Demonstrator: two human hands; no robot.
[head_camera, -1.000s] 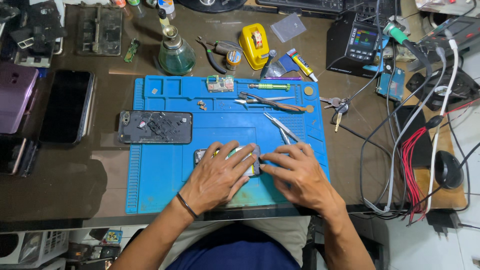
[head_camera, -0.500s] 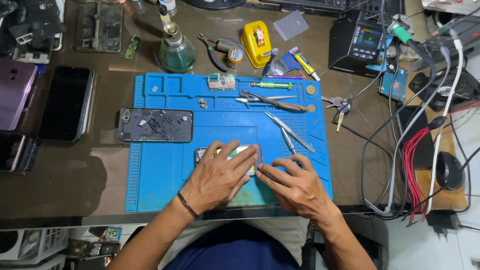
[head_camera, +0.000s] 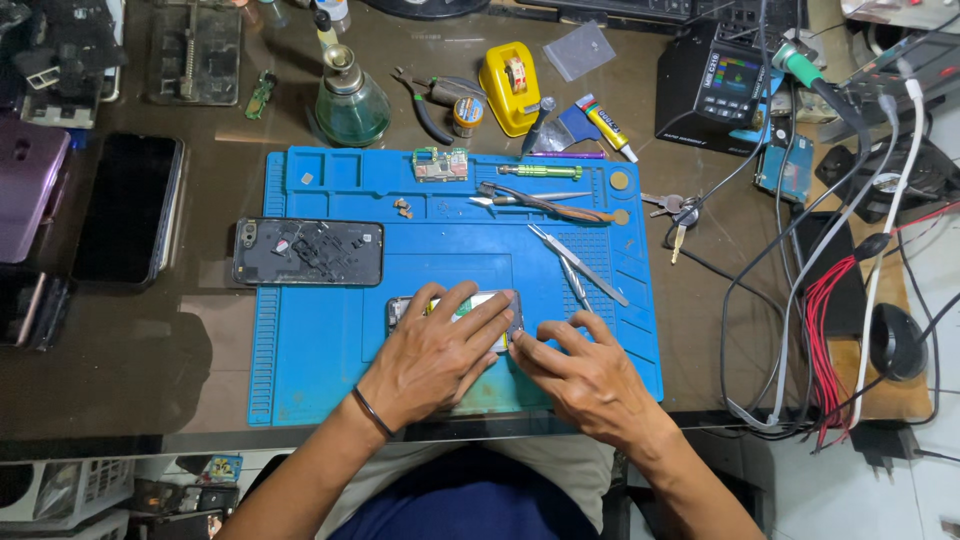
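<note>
While pinned flat on the blue mat (head_camera: 300, 370) for steadiness, opened phone (head_camera: 400, 312) covered by left hand (head_camera: 435, 355), fingers spread; right hand (head_camera: 590, 378) beside its edge, fingertips touching, close together; tweezers (head_camera: 580, 265) parked within reach.

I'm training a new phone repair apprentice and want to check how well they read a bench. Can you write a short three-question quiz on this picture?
1. True or false: the left hand lies flat on the opened phone near the front edge of the blue silicone work mat.
2. What lies just beyond the right hand on the mat? A) metal tweezers B) a hammer C) a paintbrush
3. Fill in: the dark phone back cover lies to the ____ of both hands, overhanging the mat's edge.

Key: 1 true; 2 A, the metal tweezers; 3 left.
</note>
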